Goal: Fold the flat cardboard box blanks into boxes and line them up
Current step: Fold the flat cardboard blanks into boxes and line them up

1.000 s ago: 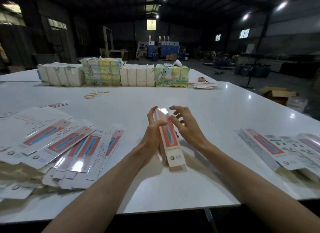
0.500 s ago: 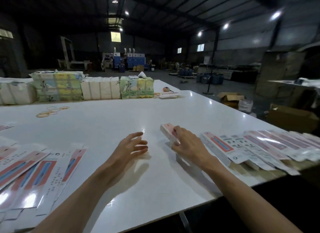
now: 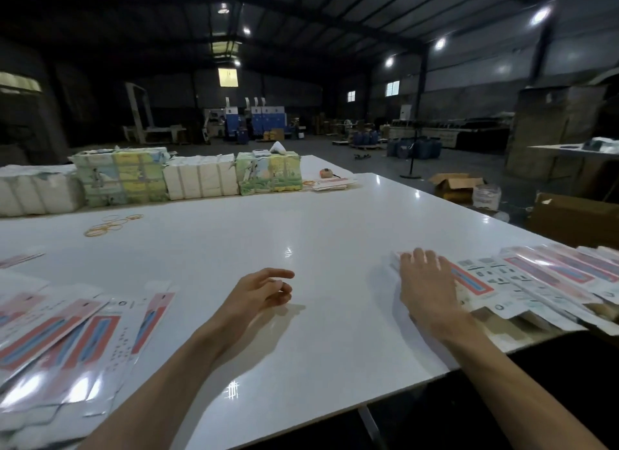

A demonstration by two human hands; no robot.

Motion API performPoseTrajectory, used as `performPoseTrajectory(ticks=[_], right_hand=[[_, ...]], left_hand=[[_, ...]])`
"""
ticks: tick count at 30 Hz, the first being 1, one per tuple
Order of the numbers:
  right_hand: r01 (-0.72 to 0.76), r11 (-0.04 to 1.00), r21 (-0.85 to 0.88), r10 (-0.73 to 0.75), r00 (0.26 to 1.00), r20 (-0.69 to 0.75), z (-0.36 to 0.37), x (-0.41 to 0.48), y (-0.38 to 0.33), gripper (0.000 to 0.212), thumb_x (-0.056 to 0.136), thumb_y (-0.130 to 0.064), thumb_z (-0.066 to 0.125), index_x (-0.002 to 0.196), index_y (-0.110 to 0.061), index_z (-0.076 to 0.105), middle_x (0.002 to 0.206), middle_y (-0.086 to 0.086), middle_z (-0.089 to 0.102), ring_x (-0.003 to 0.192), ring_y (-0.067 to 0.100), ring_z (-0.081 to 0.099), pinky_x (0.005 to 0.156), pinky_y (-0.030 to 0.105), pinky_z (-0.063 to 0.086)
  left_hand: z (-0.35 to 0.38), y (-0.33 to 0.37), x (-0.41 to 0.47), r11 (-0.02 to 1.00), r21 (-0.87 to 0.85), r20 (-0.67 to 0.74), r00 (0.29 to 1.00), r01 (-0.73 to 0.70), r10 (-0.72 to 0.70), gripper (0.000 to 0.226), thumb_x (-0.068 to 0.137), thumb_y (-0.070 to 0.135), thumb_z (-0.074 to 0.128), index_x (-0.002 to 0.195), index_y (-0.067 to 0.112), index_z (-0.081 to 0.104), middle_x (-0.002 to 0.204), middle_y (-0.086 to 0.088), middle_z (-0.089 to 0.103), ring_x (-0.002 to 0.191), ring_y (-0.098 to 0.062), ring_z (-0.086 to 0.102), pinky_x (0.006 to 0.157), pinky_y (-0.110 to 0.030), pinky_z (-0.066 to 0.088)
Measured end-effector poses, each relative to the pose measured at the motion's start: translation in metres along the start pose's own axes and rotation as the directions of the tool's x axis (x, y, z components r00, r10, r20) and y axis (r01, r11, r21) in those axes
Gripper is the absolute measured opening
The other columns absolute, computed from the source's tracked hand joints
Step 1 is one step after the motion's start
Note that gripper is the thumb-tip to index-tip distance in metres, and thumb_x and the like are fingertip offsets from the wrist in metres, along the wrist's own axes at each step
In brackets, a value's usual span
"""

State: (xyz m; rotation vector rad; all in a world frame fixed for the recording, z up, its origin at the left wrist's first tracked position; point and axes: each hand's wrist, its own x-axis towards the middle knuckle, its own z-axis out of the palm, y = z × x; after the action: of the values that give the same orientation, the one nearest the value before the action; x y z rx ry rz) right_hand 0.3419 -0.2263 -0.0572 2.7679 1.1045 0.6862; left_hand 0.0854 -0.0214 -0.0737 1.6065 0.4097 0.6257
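My right grip point(image 3: 425, 282) lay flat with fingers straight, pressing down on a folded box point(image 3: 396, 261) and curled round nothing. The box sat under the palm on the bench point(image 3: 328, 228), its long axis running away from me and its far end leaning slightly left. Only that end showed past the fingertips. Just right of this grip lay the row of boxes point(image 3: 536, 278), roughly parallel. My left grip point(image 3: 264, 290) was loosely curled and empty, with the flat blanks point(image 3: 77, 335) fanned out to its left.
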Motion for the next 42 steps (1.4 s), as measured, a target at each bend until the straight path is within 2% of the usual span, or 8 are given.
performPoseTrajectory(ticks=[6,10,16,22,26,33,38,42], right_hand=[[0.361,0.879,0.311,-0.283,0.921,-0.269,-0.045,0.026,-0.099,0.011,0.103,-0.019,0.051,0.109,-0.016,0.06,0.095,0.003,0.068,0.083,0.024,0.065,0.079,0.037,0.057],[0.483,0.806,0.342,-0.396,0.869,-0.296,-0.046,0.02,-0.154,0.016,0.102,-0.02,0.047,0.087,-0.017,0.047,0.065,-0.004,0.049,0.054,0.023,0.047,0.05,0.031,0.033],[0.508,0.674,0.536,-0.462,0.856,-0.231,-0.009,0.022,-0.16,0.01,0.097,-0.026,0.048,0.099,-0.023,0.057,0.078,-0.002,0.064,0.073,0.028,0.061,0.062,0.034,0.041],[0.52,0.618,0.59,-0.474,0.845,-0.248,-0.006,0.023,-0.161,0.009,0.097,-0.029,0.052,0.097,-0.026,0.06,0.076,-0.005,0.064,0.072,0.022,0.06,0.057,0.03,0.032],[0.507,0.592,0.626,-0.467,0.849,-0.246,-0.007,0.023,-0.159,0.011,0.099,-0.029,0.051,0.095,-0.026,0.061,0.074,-0.005,0.064,0.071,0.022,0.059,0.061,0.032,0.038],[0.496,0.56,0.664,-0.482,0.847,-0.226,-0.007,0.022,-0.156,0.013,0.098,-0.025,0.05,0.091,-0.025,0.061,0.072,-0.005,0.063,0.071,0.022,0.058,0.063,0.033,0.042],[0.484,0.545,0.685,-0.488,0.847,-0.21,-0.01,0.021,-0.155,0.013,0.098,-0.024,0.051,0.094,-0.025,0.063,0.076,-0.006,0.065,0.074,0.02,0.058,0.07,0.035,0.047],[0.475,0.509,0.718,-0.493,0.845,-0.209,-0.011,0.023,-0.155,0.01,0.098,-0.023,0.053,0.094,-0.025,0.062,0.072,-0.01,0.061,0.072,0.016,0.055,0.066,0.033,0.044]], left_hand=[[0.0,0.015,-0.006,0.987,0.153,-0.051,0.998,0.046,-0.038,0.025,0.108,0.013,0.056,0.118,0.018,0.078,0.098,-0.007,0.075,0.082,-0.02,0.069,0.078,-0.028,0.059],[-0.018,0.042,-0.009,0.859,0.48,-0.155,0.981,0.177,-0.116,0.016,0.104,0.024,0.062,0.114,0.026,0.074,0.1,0.0,0.078,0.08,-0.012,0.076,0.075,-0.023,0.062],[-0.1,0.077,-0.051,0.282,0.825,-0.462,0.872,0.49,-0.163,0.03,0.107,0.027,0.057,0.133,0.014,0.063,0.135,-0.01,0.065,0.121,-0.028,0.063,0.102,-0.038,0.051],[-0.157,0.073,-0.117,-0.131,0.644,-0.757,0.652,0.753,0.027,0.042,0.099,0.052,0.065,0.112,0.012,0.062,0.122,-0.011,0.06,0.116,-0.03,0.057,0.098,-0.043,0.052],[-0.159,0.069,-0.129,-0.173,0.664,-0.716,0.685,0.727,0.133,0.038,0.098,0.053,0.066,0.075,0.025,0.056,0.076,0.006,0.061,0.066,-0.012,0.06,0.058,-0.027,0.044],[-0.167,0.088,-0.122,-0.15,0.634,-0.764,0.644,0.759,0.029,0.075,0.088,0.061,0.076,0.133,0.01,0.045,0.138,-0.017,0.053,0.128,-0.035,0.051,0.1,-0.046,0.047],[-0.164,0.112,-0.113,-0.046,0.704,-0.705,0.706,0.708,0.074,0.045,0.082,0.041,0.084,0.109,0.017,0.056,0.112,-0.01,0.066,0.095,-0.029,0.064,0.082,-0.042,0.056],[-0.132,0.131,-0.078,0.255,0.768,-0.61,0.792,0.588,0.009,0.031,0.087,0.033,0.083,0.106,0.012,0.071,0.102,-0.011,0.075,0.084,-0.028,0.072,0.076,-0.039,0.06]])
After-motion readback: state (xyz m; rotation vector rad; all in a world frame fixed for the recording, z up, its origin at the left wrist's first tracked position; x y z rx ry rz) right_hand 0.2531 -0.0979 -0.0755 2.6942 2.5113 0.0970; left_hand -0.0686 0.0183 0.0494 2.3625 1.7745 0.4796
